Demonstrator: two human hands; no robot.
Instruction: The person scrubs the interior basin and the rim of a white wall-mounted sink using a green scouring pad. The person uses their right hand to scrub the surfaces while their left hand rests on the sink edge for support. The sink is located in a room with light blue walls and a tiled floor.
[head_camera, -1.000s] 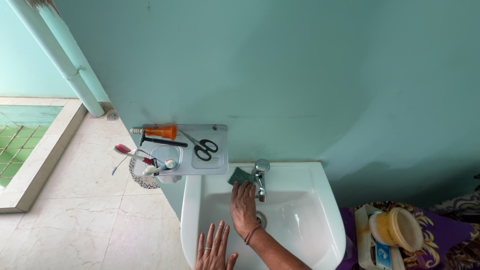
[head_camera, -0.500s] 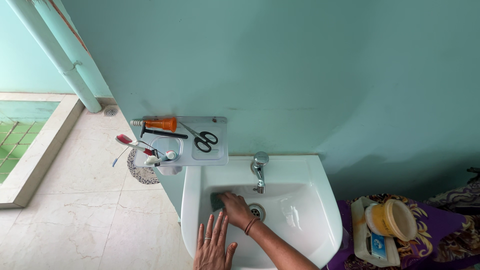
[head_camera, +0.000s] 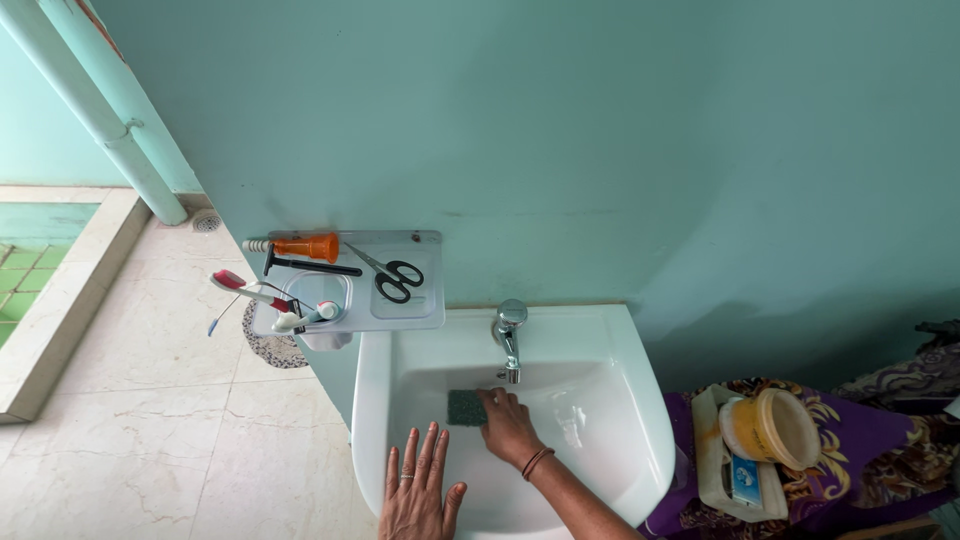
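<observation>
Down in the white sink (head_camera: 372, 400), the right hand (head_camera: 510, 427) presses a dark green scrub pad (head_camera: 466, 406) against the back wall of the bowl. The fingers are bent over the right edge of the pad, so the grip is clenched on the pad. The pad sits just below the shiny tap (head_camera: 508, 335) and a little to its left. A thin band goes round the right wrist.

The left hand (head_camera: 416, 493) lies flat on the front rim of the sink, with its fingers spread wide. Its grip is released and it holds nothing. A ring shows on one finger.

Up on the blue-green wall, left of the tap, hangs a clear shelf (head_camera: 418, 312). On the shelf lie black scissors (head_camera: 391, 275), an orange bottle (head_camera: 306, 246) on its side and a thin black comb (head_camera: 310, 265). A toothbrush with a red and white handle (head_camera: 250, 291) sticks out to the left from a round cup part of the shelf, next to a white tube (head_camera: 298, 318).

To the right of the sink, on a purple cloth with a flower pattern (head_camera: 880, 450), sits a yellow tub (head_camera: 770, 428) on a pale tray (head_camera: 712, 460). The floor (head_camera: 150, 400) is pale tile, and a blue-green pipe (head_camera: 100, 110) runs down the wall on the left.
</observation>
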